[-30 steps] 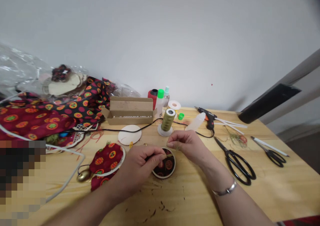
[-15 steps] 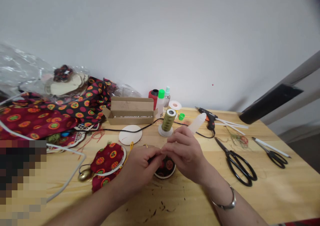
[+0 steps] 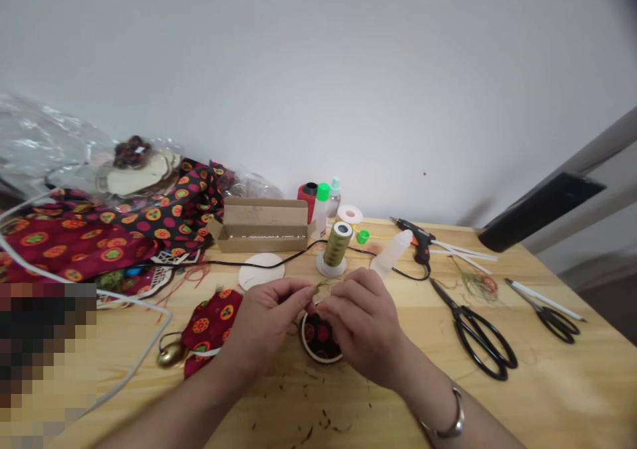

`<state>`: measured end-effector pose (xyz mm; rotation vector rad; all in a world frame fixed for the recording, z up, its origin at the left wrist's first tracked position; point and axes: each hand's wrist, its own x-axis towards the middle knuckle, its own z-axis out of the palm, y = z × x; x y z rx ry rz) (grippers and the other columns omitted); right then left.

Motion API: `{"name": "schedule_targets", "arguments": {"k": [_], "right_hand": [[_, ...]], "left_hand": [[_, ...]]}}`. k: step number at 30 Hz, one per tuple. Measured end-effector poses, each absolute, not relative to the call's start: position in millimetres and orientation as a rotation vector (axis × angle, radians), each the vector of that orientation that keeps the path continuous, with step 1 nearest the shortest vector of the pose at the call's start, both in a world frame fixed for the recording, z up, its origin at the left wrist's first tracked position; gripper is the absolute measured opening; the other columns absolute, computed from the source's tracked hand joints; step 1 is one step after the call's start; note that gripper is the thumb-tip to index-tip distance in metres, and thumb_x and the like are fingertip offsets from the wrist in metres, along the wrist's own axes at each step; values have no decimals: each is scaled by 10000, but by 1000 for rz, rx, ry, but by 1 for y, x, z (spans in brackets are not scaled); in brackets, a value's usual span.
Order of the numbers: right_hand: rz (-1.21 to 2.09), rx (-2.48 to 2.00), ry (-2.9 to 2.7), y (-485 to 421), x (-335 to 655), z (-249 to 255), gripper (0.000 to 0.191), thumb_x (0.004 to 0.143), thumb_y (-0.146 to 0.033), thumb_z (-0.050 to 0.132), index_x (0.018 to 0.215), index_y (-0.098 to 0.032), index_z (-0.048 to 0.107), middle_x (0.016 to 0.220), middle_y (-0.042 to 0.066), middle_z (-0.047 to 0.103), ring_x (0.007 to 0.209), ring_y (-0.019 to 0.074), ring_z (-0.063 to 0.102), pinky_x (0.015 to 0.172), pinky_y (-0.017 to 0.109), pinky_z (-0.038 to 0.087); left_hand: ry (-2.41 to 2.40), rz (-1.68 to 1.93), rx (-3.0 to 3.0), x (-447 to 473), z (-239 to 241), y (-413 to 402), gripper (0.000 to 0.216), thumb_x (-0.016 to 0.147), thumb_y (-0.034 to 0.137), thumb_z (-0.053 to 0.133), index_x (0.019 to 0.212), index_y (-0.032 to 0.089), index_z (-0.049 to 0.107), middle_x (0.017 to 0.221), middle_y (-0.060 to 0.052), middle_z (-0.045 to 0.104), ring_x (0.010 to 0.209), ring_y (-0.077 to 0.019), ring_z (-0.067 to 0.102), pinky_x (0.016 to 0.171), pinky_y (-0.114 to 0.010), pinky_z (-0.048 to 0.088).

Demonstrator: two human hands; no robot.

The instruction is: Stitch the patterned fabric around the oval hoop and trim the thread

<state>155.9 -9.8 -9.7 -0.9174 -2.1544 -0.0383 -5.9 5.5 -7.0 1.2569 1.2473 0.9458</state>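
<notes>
My left hand [image 3: 269, 320] and my right hand [image 3: 361, 323] meet over a small round disc covered in dark patterned fabric [image 3: 318, 337] lying on the wooden table [image 3: 547, 383]. Both hands pinch at a thin olive thread just above the disc's far edge; the fingertips are pressed together. An olive thread spool [image 3: 337, 247] stands upright right behind the hands. A larger red fabric-covered disc [image 3: 212, 323] lies beside my left hand, with a brass bell [image 3: 169, 354] next to it.
Large black scissors [image 3: 475, 333] and smaller ones [image 3: 552, 316] lie to the right. A glue gun [image 3: 415, 237], bottles [image 3: 323, 203], a cardboard box [image 3: 263, 227], a white disc [image 3: 261, 270] and a black cord sit behind. Patterned fabric [image 3: 74, 243] is piled at left.
My right hand moved left and down from beside the disc until it met my left hand over it. The disc shifted slightly nearer. The view tilted down a little.
</notes>
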Motion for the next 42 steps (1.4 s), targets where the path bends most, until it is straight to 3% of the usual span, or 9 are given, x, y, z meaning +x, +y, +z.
{"name": "schedule_targets", "arguments": {"k": [4, 8, 19, 25, 29, 35, 38, 42], "right_hand": [[45, -928, -2055, -8, 155, -8, 129, 797, -61, 546, 773, -176, 598, 720, 31, 600, 694, 155, 462, 665, 319, 400], [189, -965, -1968, -8, 154, -7, 140, 788, -53, 537, 753, -175, 598, 707, 33, 582, 700, 158, 463, 666, 318, 412], [628, -1149, -1678, -5, 150, -11, 125, 720, -116, 591, 607, -168, 578, 663, 14, 558, 699, 151, 519, 643, 284, 432], [1412, -1292, -1226, 2, 150, -17, 156, 664, -292, 663, 614, -159, 600, 543, -27, 543, 495, 98, 461, 503, 240, 365], [1733, -1098, -1064, 8, 156, -23, 253, 573, -352, 754, 624, -124, 657, 554, -9, 583, 499, 86, 469, 523, 238, 356], [1836, -1032, -1106, 18, 171, -21, 288, 508, -341, 804, 592, -117, 642, 528, -24, 591, 475, 68, 477, 517, 219, 343], [1850, -1014, -1297, 17, 177, -12, 247, 555, -319, 779, 623, -122, 648, 569, -24, 604, 516, 78, 506, 551, 224, 379], [1623, -985, -1540, 13, 182, 3, 125, 657, -241, 710, 641, -137, 642, 609, -31, 583, 563, 78, 497, 576, 219, 393]], "left_hand": [[1223, 966, 1230, -8, -7, 5, 229, 737, 340, 626, 593, 163, 638, 485, 72, 495, 450, -59, 353, 461, -172, 306], [1254, 967, 1257, -8, -5, 5, 247, 750, 343, 611, 586, 159, 624, 472, 73, 445, 452, -66, 312, 454, -186, 271], [1243, 1032, 1310, -10, -5, 3, 207, 740, 339, 618, 642, 158, 648, 542, 36, 571, 452, -80, 405, 443, -190, 326], [1184, 1031, 1368, -11, -8, 4, 182, 765, 300, 606, 652, 170, 664, 593, 29, 633, 488, -77, 484, 462, -170, 370], [1152, 1027, 1445, -11, -6, 2, 161, 769, 275, 606, 657, 182, 674, 603, 26, 646, 560, -97, 547, 516, -169, 423], [1012, 993, 1827, -9, -1, -4, 132, 774, 187, 586, 699, 199, 693, 610, 18, 683, 577, -117, 608, 560, -185, 466], [812, 934, 2077, -11, -5, -7, 168, 816, 139, 532, 799, 212, 682, 682, 14, 700, 613, -107, 627, 588, -180, 463], [749, 938, 2312, -14, -12, -8, 194, 837, 95, 496, 870, 214, 645, 729, 12, 699, 647, -94, 628, 611, -171, 443]]}}
